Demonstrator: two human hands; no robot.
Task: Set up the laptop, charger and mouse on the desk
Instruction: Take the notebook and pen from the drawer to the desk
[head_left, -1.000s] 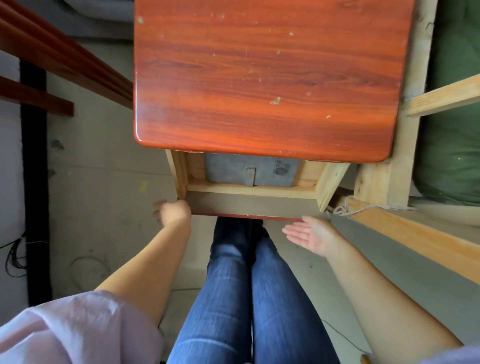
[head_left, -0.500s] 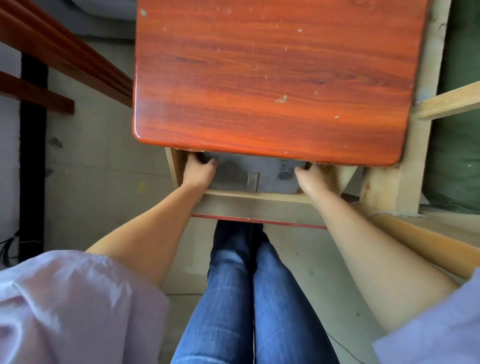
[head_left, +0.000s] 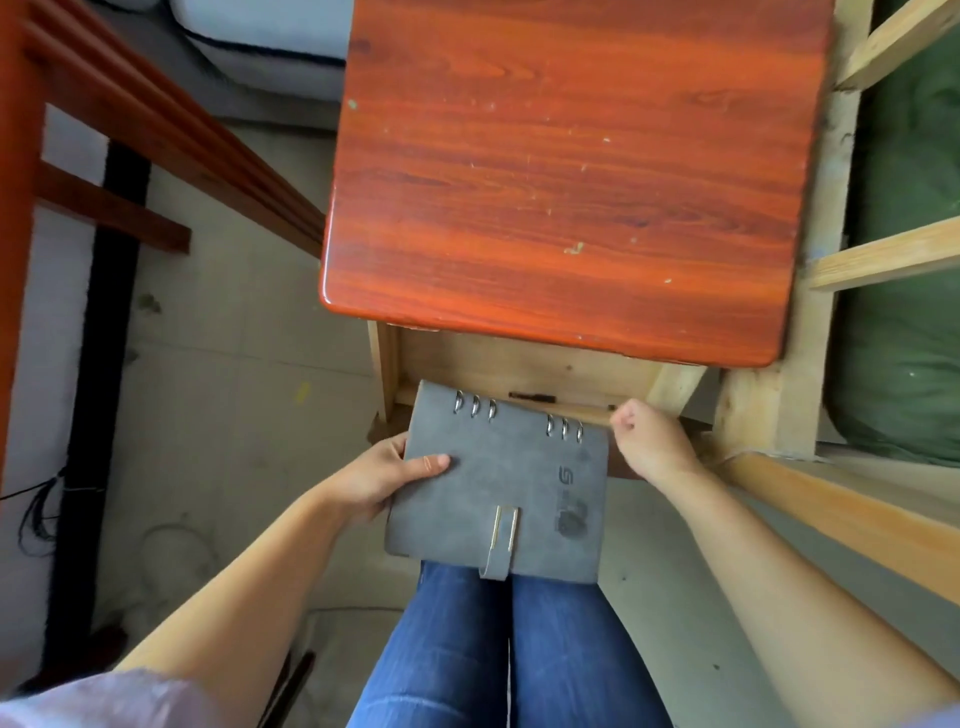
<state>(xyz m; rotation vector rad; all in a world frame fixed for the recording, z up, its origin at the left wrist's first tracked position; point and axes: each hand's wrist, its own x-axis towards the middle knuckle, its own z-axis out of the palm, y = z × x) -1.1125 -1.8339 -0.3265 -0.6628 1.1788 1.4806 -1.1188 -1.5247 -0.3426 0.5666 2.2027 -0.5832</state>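
Observation:
A grey ring-bound notebook (head_left: 514, 478) with a strap clasp is out of the drawer and over my lap. My left hand (head_left: 384, 475) grips its left edge, thumb on the cover. My right hand (head_left: 649, 441) is curled at the notebook's right top corner, by the open drawer (head_left: 519, 364); I cannot tell whether it touches the cover. The red-brown wooden desk top (head_left: 561, 171) lies bare above the drawer. No laptop, charger or mouse is in view.
A pale wooden frame (head_left: 810, 332) stands against the desk's right side with a green bundle (head_left: 914, 291) behind it. A red-brown wooden rail (head_left: 171, 130) runs at the left. Black cables (head_left: 36, 514) lie on the floor at far left. My jeans-clad legs (head_left: 509, 649) are below the drawer.
Both hands reached into the drawer and took hold of the grey notebook; it has now come out of the drawer toward me, over my lap. My right hand has slipped to its corner.

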